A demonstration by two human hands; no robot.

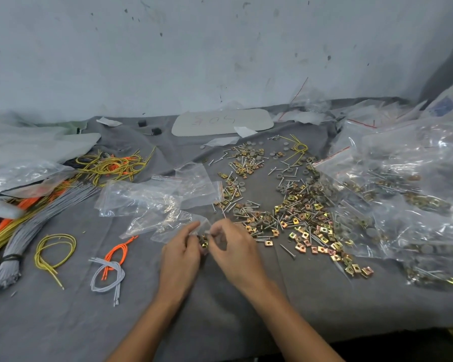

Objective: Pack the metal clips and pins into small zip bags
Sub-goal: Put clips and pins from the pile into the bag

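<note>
My left hand [182,250] and my right hand [233,244] meet over the grey cloth, fingers curled around a small clear zip bag [204,231] that holds a few brass-coloured metal clips [203,242]. Both hands pinch the bag near its top. A broad scatter of loose metal clips and pins [296,212] lies just right of my hands. Several empty small zip bags [152,199] lie in a loose heap just beyond my left hand.
Filled clear bags [403,194] pile up at the right. Bundles of grey, orange and yellow cords [37,218] lie at the left, with loose cord loops [107,267] nearer me. A grey card [222,122] lies by the wall. The table edge [377,333] runs at the lower right.
</note>
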